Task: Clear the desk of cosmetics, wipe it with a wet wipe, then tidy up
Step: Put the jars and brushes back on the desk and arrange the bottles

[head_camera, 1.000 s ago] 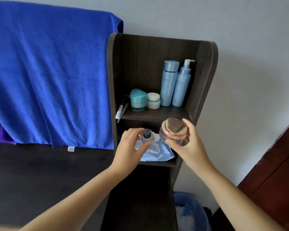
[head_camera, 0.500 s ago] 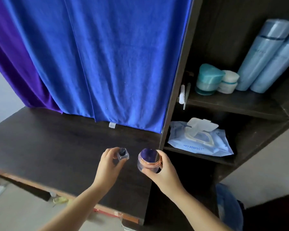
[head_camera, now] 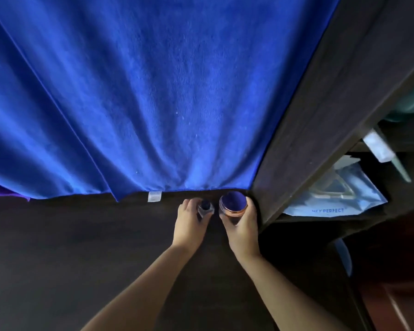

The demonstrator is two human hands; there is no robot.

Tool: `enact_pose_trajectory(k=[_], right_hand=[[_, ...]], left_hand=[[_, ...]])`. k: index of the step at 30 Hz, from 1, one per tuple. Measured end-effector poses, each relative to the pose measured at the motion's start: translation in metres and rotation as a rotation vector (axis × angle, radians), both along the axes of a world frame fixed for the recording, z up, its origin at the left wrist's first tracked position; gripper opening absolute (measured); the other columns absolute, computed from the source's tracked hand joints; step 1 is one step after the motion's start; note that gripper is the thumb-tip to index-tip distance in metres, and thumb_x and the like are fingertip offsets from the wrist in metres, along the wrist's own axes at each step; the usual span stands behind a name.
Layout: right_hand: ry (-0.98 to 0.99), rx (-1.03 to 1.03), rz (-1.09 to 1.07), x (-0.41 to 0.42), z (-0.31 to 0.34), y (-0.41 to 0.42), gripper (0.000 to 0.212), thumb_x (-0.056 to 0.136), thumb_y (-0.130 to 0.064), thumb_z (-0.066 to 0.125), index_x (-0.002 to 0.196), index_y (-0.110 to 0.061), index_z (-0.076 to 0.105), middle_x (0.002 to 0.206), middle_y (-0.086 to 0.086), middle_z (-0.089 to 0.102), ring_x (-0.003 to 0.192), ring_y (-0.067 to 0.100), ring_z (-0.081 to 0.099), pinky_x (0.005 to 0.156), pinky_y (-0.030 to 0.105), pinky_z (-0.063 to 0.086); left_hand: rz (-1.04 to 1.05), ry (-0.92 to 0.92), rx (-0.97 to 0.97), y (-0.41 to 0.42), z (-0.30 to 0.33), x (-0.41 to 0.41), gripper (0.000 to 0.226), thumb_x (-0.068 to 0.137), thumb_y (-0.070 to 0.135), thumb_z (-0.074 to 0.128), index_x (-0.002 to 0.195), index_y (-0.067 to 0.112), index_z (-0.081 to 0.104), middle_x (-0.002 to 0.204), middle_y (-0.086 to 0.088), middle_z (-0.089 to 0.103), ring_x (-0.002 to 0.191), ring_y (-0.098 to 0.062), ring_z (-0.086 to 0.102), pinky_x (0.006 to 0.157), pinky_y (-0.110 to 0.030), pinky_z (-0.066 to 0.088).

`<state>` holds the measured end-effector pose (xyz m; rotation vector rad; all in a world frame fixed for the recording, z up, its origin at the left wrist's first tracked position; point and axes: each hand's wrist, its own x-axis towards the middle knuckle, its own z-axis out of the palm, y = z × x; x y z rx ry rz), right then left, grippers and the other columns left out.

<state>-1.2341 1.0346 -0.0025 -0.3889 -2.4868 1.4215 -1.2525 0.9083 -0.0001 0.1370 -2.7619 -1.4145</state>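
My left hand [head_camera: 189,220] grips a small clear bottle with a dark cap [head_camera: 205,208]. My right hand [head_camera: 243,224] is closed around a round jar with a shiny rose-gold lid [head_camera: 233,204]. Both items sit low over the dark desk top [head_camera: 81,247], at its back right corner, close to the shelf unit's side panel [head_camera: 320,120]. Whether they touch the desk I cannot tell. A pale blue wet wipe pack [head_camera: 337,197] lies on the lower shelf to the right.
A blue towel [head_camera: 141,91] hangs behind the desk down to its back edge, with a purple cloth [head_camera: 3,191] at the far left. A white tube [head_camera: 380,149] and a teal item [head_camera: 411,103] sit on the upper shelf.
Both hands carried the bottle and jar from in front of the shelf leftward and back to the desk's rear corner. The view has dropped closer to the desk.
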Motion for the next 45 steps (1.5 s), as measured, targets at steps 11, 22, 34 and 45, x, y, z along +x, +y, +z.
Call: enact_pose_trajectory(k=[11, 22, 34, 45], right_hand=[[-0.115, 0.049, 0.085, 0.0, -0.002, 0.009, 0.091, 0.072, -0.015, 0.078, 0.143, -0.002, 0.022, 0.146, 0.014, 0.037, 0.136, 0.022, 0.036, 0.112, 0.029, 0.028], [0.369, 0.168, 0.617, 0.084, 0.149, 0.104, 0.037, 0.088, -0.024, 0.051, 0.125, -0.019, 0.051, 0.137, -0.008, 0.044, 0.128, -0.003, 0.04, 0.104, 0.014, 0.035], [0.638, 0.369, 0.265, 0.0, 0.283, 0.236, 0.03, 0.087, -0.008, 0.054, 0.117, -0.009, 0.057, 0.119, 0.007, 0.056, 0.111, 0.024, 0.054, 0.094, 0.035, 0.046], [0.52, 0.497, 0.238, -0.019, 0.267, 0.242, 0.034, 0.082, -0.019, 0.066, 0.113, -0.01, 0.055, 0.118, 0.012, 0.052, 0.106, 0.032, 0.052, 0.083, 0.043, 0.049]], left_hand=[[-0.004, -0.054, -0.057, 0.008, 0.001, 0.002, 0.039, 0.08, 0.019, 0.065, 0.115, 0.014, 0.05, 0.112, -0.007, 0.051, 0.108, -0.025, 0.047, 0.09, -0.04, 0.044], [-0.013, 0.448, 0.203, 0.083, 0.169, 0.096, 0.029, 0.087, 0.012, 0.056, 0.093, 0.04, 0.05, 0.09, 0.006, 0.058, 0.076, -0.01, 0.058, 0.064, -0.013, 0.044], [-0.013, 0.534, 0.022, 0.219, 0.308, 0.033, 0.057, 0.085, 0.009, 0.057, 0.137, 0.009, 0.034, 0.138, -0.013, 0.036, 0.127, -0.024, 0.036, 0.105, -0.03, 0.03], [0.004, 0.285, -0.101, 0.227, 0.302, -0.005, 0.076, 0.078, 0.019, 0.069, 0.14, 0.012, 0.025, 0.137, -0.015, 0.037, 0.124, -0.029, 0.04, 0.098, -0.036, 0.036]])
